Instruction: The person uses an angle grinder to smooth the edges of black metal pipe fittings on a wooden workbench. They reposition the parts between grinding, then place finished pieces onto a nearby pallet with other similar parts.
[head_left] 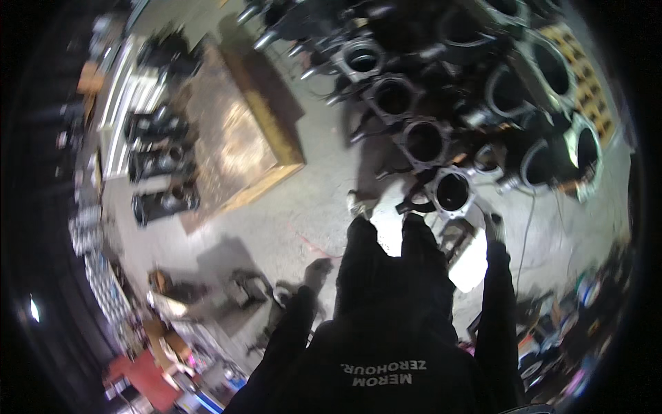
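My left hand (317,272) hangs beside my left leg, over the bare floor, and touches nothing that I can see. It is dim and blurred, so its fingers do not show clearly. My right hand (495,228) is to the right of my legs, near a flanged metal casting (467,200) with a round bore. Whether it touches the casting cannot be made out, and its fingers are blurred. Several similar castings, such as one with a grey flange ring (400,125), stand in a row ahead of me.
At the left, a worn wooden platform (231,148) stands beside black pipe-like castings (165,204) and white slats (118,117). A yellow perforated board (592,86) lies far right. Cables (528,231) run across the floor. Dark metal equipment (249,286) and mixed clutter (183,348) lie near left.
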The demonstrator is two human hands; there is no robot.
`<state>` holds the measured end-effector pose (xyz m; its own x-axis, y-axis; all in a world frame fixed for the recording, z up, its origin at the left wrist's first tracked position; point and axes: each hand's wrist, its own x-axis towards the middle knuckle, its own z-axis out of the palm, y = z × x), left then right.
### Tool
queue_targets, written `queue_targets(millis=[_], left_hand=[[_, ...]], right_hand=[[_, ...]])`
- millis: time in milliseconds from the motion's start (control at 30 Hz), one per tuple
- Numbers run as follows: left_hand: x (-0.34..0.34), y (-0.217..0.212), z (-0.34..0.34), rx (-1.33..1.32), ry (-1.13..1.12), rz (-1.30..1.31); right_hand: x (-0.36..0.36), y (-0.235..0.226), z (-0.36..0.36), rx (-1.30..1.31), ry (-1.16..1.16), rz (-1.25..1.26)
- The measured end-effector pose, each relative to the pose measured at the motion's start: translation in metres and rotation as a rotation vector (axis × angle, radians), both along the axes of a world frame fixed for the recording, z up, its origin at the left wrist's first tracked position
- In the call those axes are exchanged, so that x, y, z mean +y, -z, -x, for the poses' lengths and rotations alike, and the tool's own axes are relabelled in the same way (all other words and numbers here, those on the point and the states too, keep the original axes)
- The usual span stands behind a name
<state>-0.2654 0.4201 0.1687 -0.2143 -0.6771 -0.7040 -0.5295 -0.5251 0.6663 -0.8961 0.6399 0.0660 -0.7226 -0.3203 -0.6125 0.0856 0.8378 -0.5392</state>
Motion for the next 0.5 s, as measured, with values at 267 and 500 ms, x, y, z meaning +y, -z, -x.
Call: queue_targets(millis=[267, 500], left_hand=[[0.054, -0.004, 0.084, -0.055, -0.12, -0.126], [0.068, 0.155, 0.141, -0.283, 0.146, -0.128]], right_hand=[[0.076, 0.095, -0.018, -0.051, -0.114, -0.17], [-0.015, 0.12, -0.01, 0.087, -0.22, 0.174]])
